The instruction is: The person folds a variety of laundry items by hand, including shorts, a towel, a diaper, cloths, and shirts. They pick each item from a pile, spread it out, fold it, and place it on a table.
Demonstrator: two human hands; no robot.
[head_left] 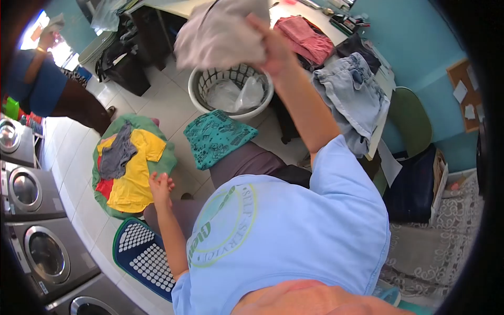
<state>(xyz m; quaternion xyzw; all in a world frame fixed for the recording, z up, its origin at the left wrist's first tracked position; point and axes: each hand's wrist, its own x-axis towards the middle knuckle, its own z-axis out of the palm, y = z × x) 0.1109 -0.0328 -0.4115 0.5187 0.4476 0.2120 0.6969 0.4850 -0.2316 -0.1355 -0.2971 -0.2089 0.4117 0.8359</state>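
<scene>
My right hand (273, 48) is raised and closed on a greyish-beige garment (218, 37), which hangs blurred above the laundry basket (231, 111). My left hand (160, 188) is beside a yellow T-shirt (137, 176), its fingers loosely curled and apart, with nothing visible in them. The T-shirt lies with a dark grey garment (117, 153) and a red piece on a green cloth bundle (165, 163). On my lap rests a teal garment (218, 137) with a dark print. Clear plastic bags (247, 94) sit inside the white basket.
A table (336, 34) at the upper right bears a folded pink garment (304, 39) and light denim (352, 92). A blue plastic basket (149, 257) is by my left arm. Washing machines (47, 252) line the left. Another person (44, 86) stands at upper left; a green chair (412, 121) is right.
</scene>
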